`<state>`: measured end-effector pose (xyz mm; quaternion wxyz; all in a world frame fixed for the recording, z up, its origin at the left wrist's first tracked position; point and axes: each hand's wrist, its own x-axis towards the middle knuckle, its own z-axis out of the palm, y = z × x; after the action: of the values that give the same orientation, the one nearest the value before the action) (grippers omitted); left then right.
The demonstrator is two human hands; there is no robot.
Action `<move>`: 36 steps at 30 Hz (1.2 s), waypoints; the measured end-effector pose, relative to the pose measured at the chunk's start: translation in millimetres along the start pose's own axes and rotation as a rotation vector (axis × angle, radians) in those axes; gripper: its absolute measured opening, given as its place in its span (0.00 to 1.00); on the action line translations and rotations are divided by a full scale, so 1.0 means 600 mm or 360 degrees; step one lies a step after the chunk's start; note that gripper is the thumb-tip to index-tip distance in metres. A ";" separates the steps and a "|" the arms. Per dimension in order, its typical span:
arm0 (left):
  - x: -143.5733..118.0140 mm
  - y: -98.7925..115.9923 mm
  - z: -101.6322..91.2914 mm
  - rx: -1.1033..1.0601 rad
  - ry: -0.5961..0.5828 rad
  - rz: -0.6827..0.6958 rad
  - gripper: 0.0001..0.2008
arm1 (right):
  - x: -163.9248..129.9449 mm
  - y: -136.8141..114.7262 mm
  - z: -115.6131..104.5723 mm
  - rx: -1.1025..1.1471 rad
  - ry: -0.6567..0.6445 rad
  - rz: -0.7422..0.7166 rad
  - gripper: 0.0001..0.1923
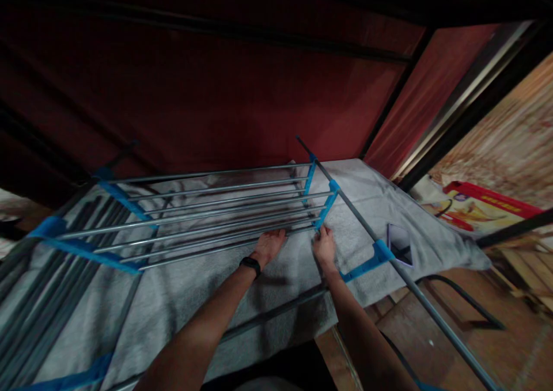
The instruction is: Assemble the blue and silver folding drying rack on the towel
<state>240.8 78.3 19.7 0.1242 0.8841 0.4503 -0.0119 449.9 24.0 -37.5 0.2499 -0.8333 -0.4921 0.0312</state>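
A metal rack frame with grey rods (207,211) and blue plastic brackets lies on its side. My left hand (270,244), with a dark band on the wrist, is closed around the lowest rod near its right end. Its fingertips are partly hidden. At the lower end of the right blue bracket (327,207), my right hand (325,246) pinches the tip where that rod meets it. The left blue bracket (93,250) carries the other rod ends. A long grey pole (358,215) runs through the brackets on the right.
Under the rack spreads a grey cloth (294,264). Several loose rods (52,287) lie at the left. A phone (400,244) rests on the cloth at the right, near another blue bracket (367,264). A red and yellow box (484,207) stands beyond; a dark red panel (242,103) rises behind.
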 end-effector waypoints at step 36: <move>-0.069 -0.072 0.037 0.0384 0.0278 0.0051 0.29 | -0.002 -0.014 -0.018 -0.0198 -0.0150 0.0029 0.25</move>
<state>183.9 64.7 -5.3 -0.0226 0.8974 0.4404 0.0129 445.8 22.3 -24.5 0.1739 -0.8493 -0.4966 0.0421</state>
